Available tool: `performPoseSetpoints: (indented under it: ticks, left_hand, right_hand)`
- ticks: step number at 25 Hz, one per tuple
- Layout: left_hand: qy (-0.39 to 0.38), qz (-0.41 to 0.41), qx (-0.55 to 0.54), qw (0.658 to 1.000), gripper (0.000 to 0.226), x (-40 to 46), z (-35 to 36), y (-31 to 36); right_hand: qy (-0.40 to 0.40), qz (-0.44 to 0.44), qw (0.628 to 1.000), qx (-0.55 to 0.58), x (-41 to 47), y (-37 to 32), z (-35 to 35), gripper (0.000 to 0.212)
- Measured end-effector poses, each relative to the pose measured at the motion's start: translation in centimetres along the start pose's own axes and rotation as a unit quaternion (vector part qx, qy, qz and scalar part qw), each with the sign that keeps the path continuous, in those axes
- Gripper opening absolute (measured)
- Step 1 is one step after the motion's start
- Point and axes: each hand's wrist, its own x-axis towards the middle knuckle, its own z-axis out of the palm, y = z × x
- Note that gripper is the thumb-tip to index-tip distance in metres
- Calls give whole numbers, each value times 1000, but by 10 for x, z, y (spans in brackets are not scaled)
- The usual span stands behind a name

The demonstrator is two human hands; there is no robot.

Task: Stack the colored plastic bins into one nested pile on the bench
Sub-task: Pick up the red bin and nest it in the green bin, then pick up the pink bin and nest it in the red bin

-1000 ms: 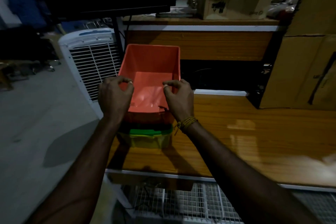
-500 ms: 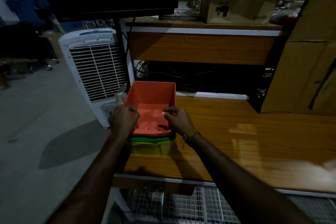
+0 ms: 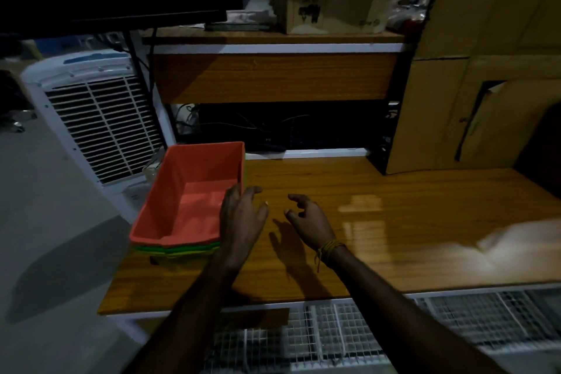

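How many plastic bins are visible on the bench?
3: the orange bin on top, a green bin nested beneath, and a yellow bin lowest. More may be hidden inside.

There is only one view, from a wide-angle camera on the person's head, which looks forward and down over the wooden counter (image 3: pixel 349 222). Both forearms enter from the bottom edge, so the camera is close above them. The shelf (image 3: pixel 273 38) behind the counter fills the upper part.

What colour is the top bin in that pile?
Orange-red; the top bin shows best in the head view, nested over green and yellow rims.
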Motion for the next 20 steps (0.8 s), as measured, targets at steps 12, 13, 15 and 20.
performPoseSetpoints:
  ticks: [12, 13, 15, 20]
  left_hand:
    - [-170, 32, 27, 985, 58, -45, 202, 166]
    - [-181, 34, 27, 983, 59, -50, 217, 181]
    - [-199, 41, 26, 979, 61, -59, 248, 218]
    - [-257, 61, 14, 964, 59, -85, 305, 293]
  right_hand:
    - [112, 101, 988, -13, -41, 167, -203, 50]
    - [114, 105, 988, -13, -44, 181, -219, 50]
    - [123, 112, 986, -11, -50, 209, -256, 50]
    - [159, 142, 977, -11, -68, 266, -327, 51]
